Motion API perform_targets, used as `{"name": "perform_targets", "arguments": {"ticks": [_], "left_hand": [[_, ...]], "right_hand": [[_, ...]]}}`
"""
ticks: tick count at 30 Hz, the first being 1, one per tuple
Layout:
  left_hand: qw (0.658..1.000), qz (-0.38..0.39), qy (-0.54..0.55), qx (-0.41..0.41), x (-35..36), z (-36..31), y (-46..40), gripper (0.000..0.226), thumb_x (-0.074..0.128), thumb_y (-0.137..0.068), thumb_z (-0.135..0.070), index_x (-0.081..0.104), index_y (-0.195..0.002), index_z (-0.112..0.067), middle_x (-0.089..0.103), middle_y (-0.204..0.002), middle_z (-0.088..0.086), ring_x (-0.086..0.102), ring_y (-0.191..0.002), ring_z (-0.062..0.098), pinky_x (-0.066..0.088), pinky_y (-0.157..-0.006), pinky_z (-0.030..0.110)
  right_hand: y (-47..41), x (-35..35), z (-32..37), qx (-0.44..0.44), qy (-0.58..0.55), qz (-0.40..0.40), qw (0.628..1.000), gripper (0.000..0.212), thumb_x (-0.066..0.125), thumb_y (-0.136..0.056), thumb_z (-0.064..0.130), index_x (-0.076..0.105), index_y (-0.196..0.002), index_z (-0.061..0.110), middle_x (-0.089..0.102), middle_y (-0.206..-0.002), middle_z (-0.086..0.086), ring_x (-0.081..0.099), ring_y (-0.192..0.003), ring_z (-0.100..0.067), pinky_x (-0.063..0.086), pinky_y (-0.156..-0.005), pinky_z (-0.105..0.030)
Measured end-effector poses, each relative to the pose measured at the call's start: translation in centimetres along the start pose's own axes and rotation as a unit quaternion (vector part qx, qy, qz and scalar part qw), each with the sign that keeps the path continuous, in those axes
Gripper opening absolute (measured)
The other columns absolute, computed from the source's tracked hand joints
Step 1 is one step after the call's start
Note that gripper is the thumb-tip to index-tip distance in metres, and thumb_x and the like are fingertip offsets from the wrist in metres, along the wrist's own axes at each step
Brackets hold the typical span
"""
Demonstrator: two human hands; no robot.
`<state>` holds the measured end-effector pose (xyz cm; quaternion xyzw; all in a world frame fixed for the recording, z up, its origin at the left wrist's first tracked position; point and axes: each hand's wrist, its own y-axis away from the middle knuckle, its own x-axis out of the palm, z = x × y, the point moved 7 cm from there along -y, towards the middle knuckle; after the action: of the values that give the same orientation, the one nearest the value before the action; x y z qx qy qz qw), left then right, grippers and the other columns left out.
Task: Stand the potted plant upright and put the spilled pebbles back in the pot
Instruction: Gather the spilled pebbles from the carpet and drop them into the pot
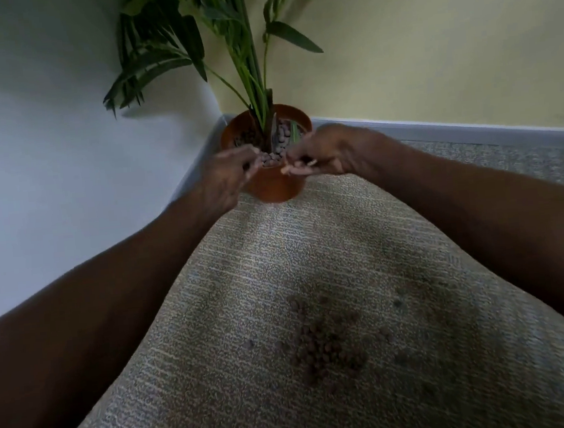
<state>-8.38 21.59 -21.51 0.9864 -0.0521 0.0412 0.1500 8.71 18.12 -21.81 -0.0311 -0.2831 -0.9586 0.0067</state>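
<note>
**Potted plant stands in a carpeted corner, pebbles strewn nearby**

An orange pot (pixel 273 187) stands upright on grey-beige woven carpet (pixel 310 245), set into the corner where a pale blue-white wall (pixel 45 132) meets a yellow wall (pixel 446 45), with a grey skirting board (pixel 436 127) along the base. The green plant (pixel 245 46) rises from it, leaves reaching the top edge of the view. Brown pebbles fill the pot (pixel 270 158). A person's two bare arms reach to its near rim: the left hand (pixel 226 177) has fingers curled together at the rim, the right hand (pixel 323 152) has fingertips bunched just above it; whether either pinches pebbles cannot be told. A patch of spilled pebbles (pixel 323 346) lies on the carpet, well apart from the pot, nearer the camera.
</note>
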Motion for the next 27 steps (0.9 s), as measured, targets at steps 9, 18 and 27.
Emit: {"name": "perform_targets", "arguments": {"ticks": [9,18,27], "left_hand": [[0.991,0.114,0.053,-0.046,3.9,-1.3,-2.0,0.058,0.041,-0.099,-0.009,0.077,-0.054,-0.019,0.077,-0.070,0.001,0.075,-0.075,0.015,0.062,-0.066,0.034],[0.996,-0.069,-0.050,0.002,-3.4,0.7,-0.6,0.012,0.050,-0.091,-0.004,0.062,-0.091,-0.007,0.065,-0.073,0.003,0.063,-0.062,0.013,0.053,-0.051,0.020],[0.777,0.119,-0.616,-0.053,-7.4,14.1,10.7,0.036,0.065,-0.088,-0.031,0.062,-0.111,-0.004,0.069,-0.109,0.015,0.062,-0.107,0.029,0.048,-0.093,0.034]], "right_hand": [[-5.6,1.3,5.6,-0.162,0.270,-0.097,0.944,0.041,0.065,-0.083,0.016,0.060,-0.123,0.012,0.065,-0.122,-0.012,0.066,-0.106,-0.023,0.057,-0.090,-0.032],[-1.2,-3.3,2.8,-0.173,0.188,-0.164,0.953,0.007,0.061,-0.084,-0.003,0.066,-0.081,0.001,0.067,-0.070,-0.015,0.066,-0.058,-0.024,0.061,-0.063,-0.040],[5.7,-4.3,-16.1,-0.009,0.674,0.035,0.738,0.036,0.056,-0.087,0.026,0.060,-0.110,-0.001,0.071,-0.103,-0.019,0.070,-0.091,-0.031,0.045,-0.065,-0.022]]}}
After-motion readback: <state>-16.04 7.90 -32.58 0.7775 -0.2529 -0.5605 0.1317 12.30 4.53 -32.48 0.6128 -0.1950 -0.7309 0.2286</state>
